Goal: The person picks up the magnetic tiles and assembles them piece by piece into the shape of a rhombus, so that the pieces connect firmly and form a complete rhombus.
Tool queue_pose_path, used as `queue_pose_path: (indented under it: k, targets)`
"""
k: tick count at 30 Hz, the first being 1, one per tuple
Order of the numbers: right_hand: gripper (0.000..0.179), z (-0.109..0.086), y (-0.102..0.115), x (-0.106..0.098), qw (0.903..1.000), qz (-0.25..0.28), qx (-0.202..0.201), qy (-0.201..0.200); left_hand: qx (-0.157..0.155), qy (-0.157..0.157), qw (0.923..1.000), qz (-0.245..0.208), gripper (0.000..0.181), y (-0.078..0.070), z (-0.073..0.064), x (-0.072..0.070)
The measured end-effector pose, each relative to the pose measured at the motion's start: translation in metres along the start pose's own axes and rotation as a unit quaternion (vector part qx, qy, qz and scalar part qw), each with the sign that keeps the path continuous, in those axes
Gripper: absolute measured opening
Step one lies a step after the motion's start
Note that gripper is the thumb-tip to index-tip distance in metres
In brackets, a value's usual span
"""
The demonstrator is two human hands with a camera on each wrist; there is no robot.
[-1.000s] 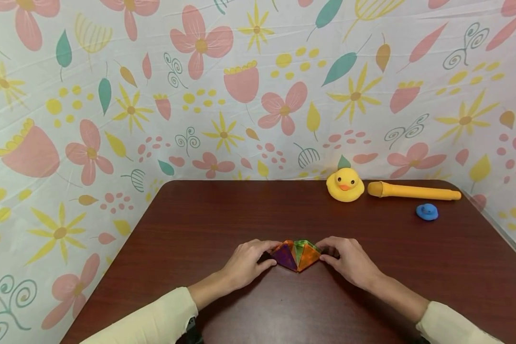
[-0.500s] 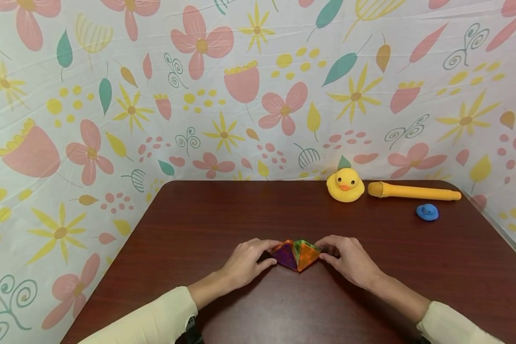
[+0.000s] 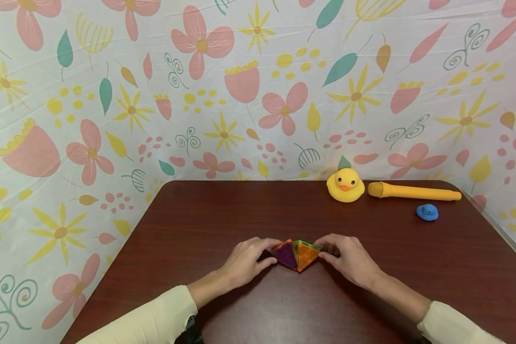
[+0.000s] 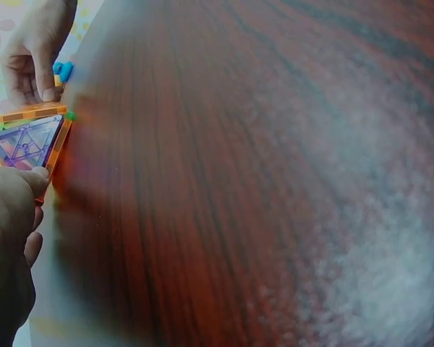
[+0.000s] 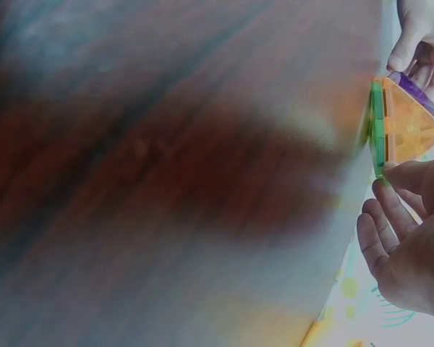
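Note:
Translucent triangular magnetic tiles stand leaning together on the brown table between both hands. A purple tile [image 3: 285, 255] faces forward on the left, and an orange tile [image 3: 307, 256] faces forward on the right. Behind the latter shows the edge of a green tile [image 3: 302, 242]. My left hand [image 3: 248, 262] pinches the purple side's outer corner between thumb and fingers. On the other side, my right hand [image 3: 349, 259] pinches the outer corner of the orange and green tiles. In the right wrist view, the green tile [image 5: 378, 130] lies flush along the orange tile [image 5: 409, 126]. The tiles' far faces are mostly hidden.
At the back right of the table [image 3: 223, 215] sit a yellow rubber duck [image 3: 345, 185], a yellow-orange microphone-shaped stick [image 3: 417, 191] and a small blue duck-like toy [image 3: 427, 212]. A flower-patterned cloth [image 3: 241, 119] hangs right behind the table.
The purple and orange tiles have swung closer together, so less green shows between them. Both hands keep their pinch, with the right hand shifted very slightly up and left.

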State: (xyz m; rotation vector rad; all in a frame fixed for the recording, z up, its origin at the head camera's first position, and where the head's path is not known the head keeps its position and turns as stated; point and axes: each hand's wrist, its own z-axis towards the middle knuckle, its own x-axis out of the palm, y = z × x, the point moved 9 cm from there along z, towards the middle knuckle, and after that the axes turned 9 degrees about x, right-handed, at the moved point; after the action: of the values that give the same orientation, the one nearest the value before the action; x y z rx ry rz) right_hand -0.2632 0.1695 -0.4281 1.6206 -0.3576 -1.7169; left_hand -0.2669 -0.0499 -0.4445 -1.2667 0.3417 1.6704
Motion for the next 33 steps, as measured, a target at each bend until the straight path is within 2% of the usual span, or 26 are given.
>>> queue_pose_path:
  k: [15, 21, 24, 28, 33]
  targets:
    - [0.026, -0.001, 0.003, -0.003, 0.9996, -0.009, -0.008, -0.024, 0.017, -0.006, 0.9997, 0.013, 0.04, -0.004, 0.002, -0.004]
    - [0.027, 0.0, 0.005, 0.003, 0.9998, 0.02, -0.007, 0.003, 0.01, 0.005, 0.9998, 0.016, 0.039, -0.004, 0.003, -0.003]
    - [0.035, 0.001, 0.008, 0.011, 0.9986, 0.04, -0.011, 0.032, 0.006, 0.009, 0.9998, 0.016, 0.039, -0.004, 0.003, -0.003]
    - [0.054, 0.002, 0.013, 0.023, 0.9961, 0.053, -0.022, 0.068, 0.005, 0.013, 0.9997, 0.019, 0.039, -0.005, 0.004, -0.003]
    - [0.077, 0.004, 0.018, 0.034, 0.9948, 0.043, -0.038, 0.083, 0.009, 0.015, 0.9997, 0.019, 0.039, -0.006, 0.005, -0.003]
